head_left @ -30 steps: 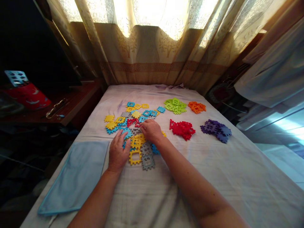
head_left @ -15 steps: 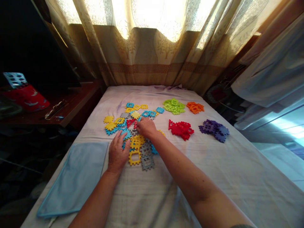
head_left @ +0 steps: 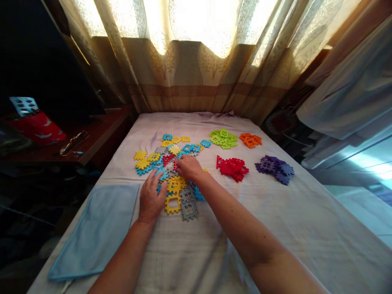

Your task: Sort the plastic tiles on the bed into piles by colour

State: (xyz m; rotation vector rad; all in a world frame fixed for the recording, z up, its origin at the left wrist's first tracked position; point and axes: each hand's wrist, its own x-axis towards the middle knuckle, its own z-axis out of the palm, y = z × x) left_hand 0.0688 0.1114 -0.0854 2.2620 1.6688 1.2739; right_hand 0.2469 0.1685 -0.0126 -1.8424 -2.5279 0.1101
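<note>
A mixed heap of plastic interlocking tiles (head_left: 171, 163) in yellow, blue, grey and red lies on a bed sheet (head_left: 275, 220). My left hand (head_left: 151, 196) rests flat on the heap's near left side, fingers stretched over blue and yellow tiles. My right hand (head_left: 189, 166) is curled over the middle of the heap, fingertips pinched at a red tile (head_left: 175, 163). To the right lie sorted piles: red (head_left: 232, 167), green (head_left: 224, 138), orange (head_left: 251, 140) and purple (head_left: 275, 168).
A light blue cloth (head_left: 98, 228) lies at the bed's near left. A dark wooden side table (head_left: 76, 143) with a red object stands to the left. Curtains (head_left: 196, 61) hang behind the bed, and more fabric hangs at the right.
My right hand has slid a little left and farther into the heap, onto the red tile. My left hand has stayed in place.
</note>
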